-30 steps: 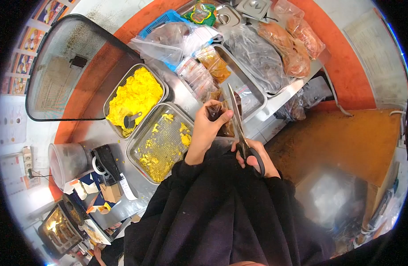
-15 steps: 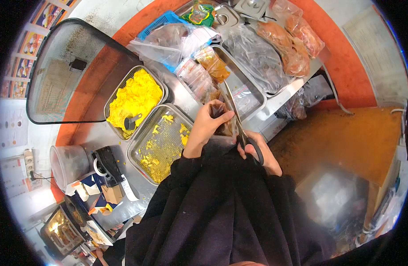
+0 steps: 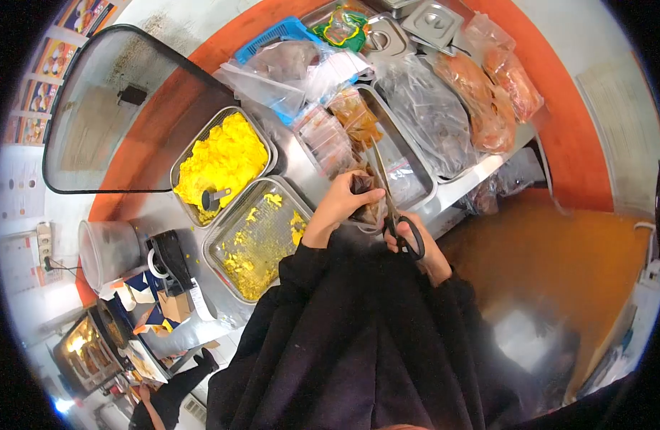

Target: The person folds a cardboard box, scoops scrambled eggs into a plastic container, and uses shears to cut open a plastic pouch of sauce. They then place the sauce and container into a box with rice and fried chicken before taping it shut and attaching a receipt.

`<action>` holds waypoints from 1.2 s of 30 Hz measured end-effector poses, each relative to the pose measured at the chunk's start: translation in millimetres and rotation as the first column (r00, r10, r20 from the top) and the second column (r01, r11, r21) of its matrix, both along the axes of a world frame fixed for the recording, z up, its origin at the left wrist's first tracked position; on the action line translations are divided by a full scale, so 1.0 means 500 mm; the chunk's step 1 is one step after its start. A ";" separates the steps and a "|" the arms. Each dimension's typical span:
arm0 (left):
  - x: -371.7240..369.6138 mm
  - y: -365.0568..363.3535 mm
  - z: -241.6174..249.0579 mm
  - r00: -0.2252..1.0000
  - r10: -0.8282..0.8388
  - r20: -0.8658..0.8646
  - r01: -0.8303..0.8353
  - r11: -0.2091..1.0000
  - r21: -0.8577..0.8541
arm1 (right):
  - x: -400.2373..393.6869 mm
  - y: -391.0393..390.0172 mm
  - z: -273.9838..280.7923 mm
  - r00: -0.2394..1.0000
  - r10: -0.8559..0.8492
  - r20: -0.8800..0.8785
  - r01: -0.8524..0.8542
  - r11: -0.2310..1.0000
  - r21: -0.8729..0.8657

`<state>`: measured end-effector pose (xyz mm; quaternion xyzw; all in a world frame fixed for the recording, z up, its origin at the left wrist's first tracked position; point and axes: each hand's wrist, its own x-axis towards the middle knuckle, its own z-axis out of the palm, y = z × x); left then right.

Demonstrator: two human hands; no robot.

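Observation:
My left hand (image 3: 337, 205) is closed around a small clear plastic bag (image 3: 371, 213) with something dark brown in it, thumb pressed on top. In my right hand (image 3: 431, 252) is a pair of scissors (image 3: 384, 179), fingers in the black handles. The long blades point away from me and run right beside the bag and my left thumb. Just past the blades lie zip bags with reddish-brown contents (image 3: 324, 137) and a bag of orange-brown sauce (image 3: 356, 115), by the edge of a metal tray (image 3: 423, 183).
To the left stand a tray of yellow food (image 3: 226, 154) with a black scoop (image 3: 211, 198) and a mesh-bottomed tray (image 3: 226, 222) with yellow scraps. Large bags of orange meat (image 3: 480, 107) lie at the back right. At lower left another person (image 3: 168, 394) shows.
The view has shifted slightly, and the other person at lower left shows more. My hands keep hold of the bag and the scissors, in nearly the same place.

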<state>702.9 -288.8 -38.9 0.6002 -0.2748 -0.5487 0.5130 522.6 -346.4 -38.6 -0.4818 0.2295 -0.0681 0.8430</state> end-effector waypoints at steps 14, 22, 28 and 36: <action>-0.021 -0.053 -0.079 0.847 0.510 0.152 -0.378 0.778 -0.503 | 0.026 -0.102 0.056 0.978 0.200 0.062 -0.197 0.979 -0.041; -0.064 -0.062 -0.033 0.908 0.346 -0.235 -0.399 0.884 -0.243 | -0.011 -0.113 0.050 0.985 0.151 0.079 -0.146 0.987 -0.061; -0.091 -0.054 0.008 0.930 0.322 0.177 -0.281 0.934 -0.223 | -0.010 -0.092 0.059 0.987 0.034 0.156 -0.015 0.993 -0.120; -0.106 -0.033 -0.023 0.875 0.386 0.292 -0.336 0.919 -0.207 | -0.061 -0.250 0.069 0.986 -0.158 -0.057 0.092 0.794 -0.601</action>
